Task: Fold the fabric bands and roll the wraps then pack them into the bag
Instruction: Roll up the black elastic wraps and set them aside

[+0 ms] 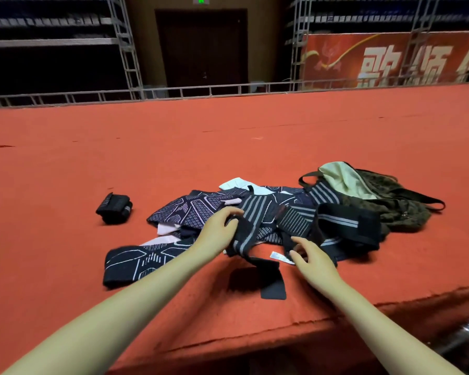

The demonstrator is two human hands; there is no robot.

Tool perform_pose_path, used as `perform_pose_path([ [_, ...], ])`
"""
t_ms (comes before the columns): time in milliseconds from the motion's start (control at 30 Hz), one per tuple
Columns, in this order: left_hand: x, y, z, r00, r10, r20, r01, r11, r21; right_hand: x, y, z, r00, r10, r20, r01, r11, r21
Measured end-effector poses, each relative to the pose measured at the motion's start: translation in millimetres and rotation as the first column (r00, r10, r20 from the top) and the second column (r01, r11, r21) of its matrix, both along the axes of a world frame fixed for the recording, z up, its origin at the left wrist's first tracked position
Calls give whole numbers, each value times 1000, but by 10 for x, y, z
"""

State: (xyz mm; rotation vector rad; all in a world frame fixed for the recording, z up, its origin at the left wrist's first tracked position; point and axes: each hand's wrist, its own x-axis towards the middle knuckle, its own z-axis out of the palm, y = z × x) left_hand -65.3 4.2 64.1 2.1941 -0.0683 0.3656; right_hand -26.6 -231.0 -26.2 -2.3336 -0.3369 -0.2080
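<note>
A heap of dark patterned fabric bands [195,212] and black wraps with grey stripes [336,223] lies on the red carpeted platform [228,147]. My left hand [217,226] grips one striped black wrap [244,239], lifted a little; its black end tab [272,285] trails toward the front edge. My right hand [307,257] pinches another part of the same wrap near a white label [280,257]. One rolled black wrap [114,208] sits apart to the left. An olive bag [385,201] with a pale lining lies open at the right of the heap.
The platform's front edge [282,328] runs just below my forearms, dropping off at the right. A metal railing [201,90] borders the far side. Scaffold towers, a dark door and a red banner [390,60] stand beyond.
</note>
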Motion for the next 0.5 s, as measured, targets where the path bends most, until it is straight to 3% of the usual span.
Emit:
perform_pose_path([
  [200,-339,277,-68,998,21,61,-35,970,240,21,109,16,1000,-15,17,17,987,-160],
  [367,-487,528,-167,997,60,54,-74,944,321,12,137,8,999,-15,40,23,976,-216],
  [500,-623,998,-104,991,60,122,-112,868,483,-3,161,8,999,-19,33,28,960,-280],
])
